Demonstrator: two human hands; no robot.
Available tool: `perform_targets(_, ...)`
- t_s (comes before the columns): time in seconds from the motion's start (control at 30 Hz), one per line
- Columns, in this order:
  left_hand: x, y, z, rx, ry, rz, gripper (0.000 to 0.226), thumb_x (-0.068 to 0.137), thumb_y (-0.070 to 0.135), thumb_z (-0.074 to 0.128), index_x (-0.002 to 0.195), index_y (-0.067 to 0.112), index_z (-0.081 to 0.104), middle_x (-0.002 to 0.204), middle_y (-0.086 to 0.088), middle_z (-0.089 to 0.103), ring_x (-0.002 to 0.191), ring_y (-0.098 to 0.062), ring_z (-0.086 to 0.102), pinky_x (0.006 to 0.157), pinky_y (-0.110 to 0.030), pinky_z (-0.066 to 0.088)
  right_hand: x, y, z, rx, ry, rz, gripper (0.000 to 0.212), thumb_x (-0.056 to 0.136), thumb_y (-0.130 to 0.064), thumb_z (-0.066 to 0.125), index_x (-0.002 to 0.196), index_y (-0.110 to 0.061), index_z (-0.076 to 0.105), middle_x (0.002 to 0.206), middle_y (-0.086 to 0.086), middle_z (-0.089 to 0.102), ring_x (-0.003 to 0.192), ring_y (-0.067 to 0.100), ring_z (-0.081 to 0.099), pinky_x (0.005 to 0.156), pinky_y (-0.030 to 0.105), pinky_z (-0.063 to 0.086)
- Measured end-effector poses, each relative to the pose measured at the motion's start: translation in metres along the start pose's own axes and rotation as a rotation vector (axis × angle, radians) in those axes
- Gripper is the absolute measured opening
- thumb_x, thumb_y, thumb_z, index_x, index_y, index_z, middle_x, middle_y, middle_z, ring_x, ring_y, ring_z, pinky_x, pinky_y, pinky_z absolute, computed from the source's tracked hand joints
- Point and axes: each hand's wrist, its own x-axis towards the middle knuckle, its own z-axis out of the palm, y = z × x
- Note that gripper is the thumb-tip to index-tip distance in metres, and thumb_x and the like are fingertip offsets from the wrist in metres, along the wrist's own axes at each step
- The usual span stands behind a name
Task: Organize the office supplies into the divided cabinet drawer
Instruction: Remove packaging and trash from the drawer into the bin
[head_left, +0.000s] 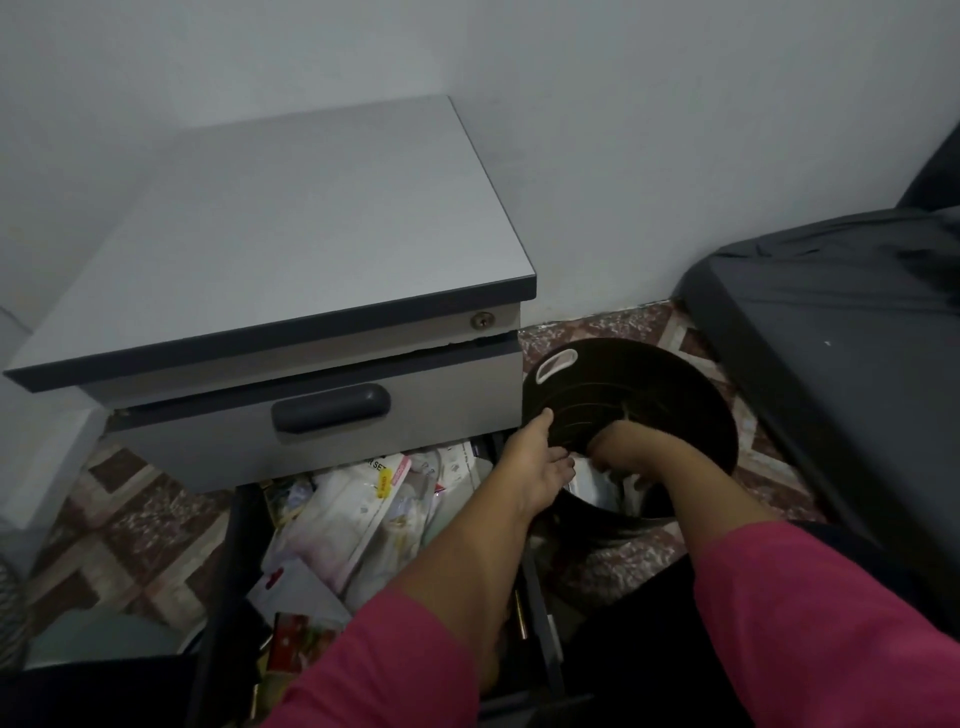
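Beside the cabinet (270, 270), at its four o'clock, both hands reach into a black bucket (649, 384): left hand (537, 462) steadying its rim with loose, uncurled fingers, right hand (618, 452) sunk inside, grip hidden, presumably fetching supplies for the open drawer (363, 519) at six.

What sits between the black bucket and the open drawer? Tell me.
Head view: only the left hand, at the black bucket's near rim, and the open drawer's dark side rail; otherwise nothing shows there.

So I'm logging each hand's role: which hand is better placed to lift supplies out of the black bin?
Probably the right hand: it already reaches down inside the black bin among the pale items. The left hand rests at the bin's rim, apparently steadying it.
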Motion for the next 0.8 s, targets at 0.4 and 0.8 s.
perform_targets(0.4,-0.043,-0.011,-0.061,0.000,-0.041,0.043,0.050,0.100,0.030,0.047,0.140,0.002,0.041,0.139,-0.026,0.046,0.130,-0.036,0.045,0.107,-0.040,0.038,-0.001,0.002,0.047,-0.099,-0.101,0.007,0.043,0.097,-0.035,0.046,0.126,-0.005,0.056,0.125,0.013,0.056,0.110,0.028,0.054,0.099,0.038,0.043)
perform_targets(0.8,-0.094,-0.012,-0.154,-0.001,0.000,0.096,0.031,0.098,0.020,0.050,0.124,0.004,0.056,0.123,-0.021,0.061,0.115,-0.033,0.057,0.096,-0.038,0.047,-0.039,-0.011,0.059,-0.288,-0.051,0.042,0.034,0.096,-0.017,0.049,0.126,-0.002,0.056,0.115,0.013,0.064,0.103,0.028,0.062,0.079,0.034,0.051)
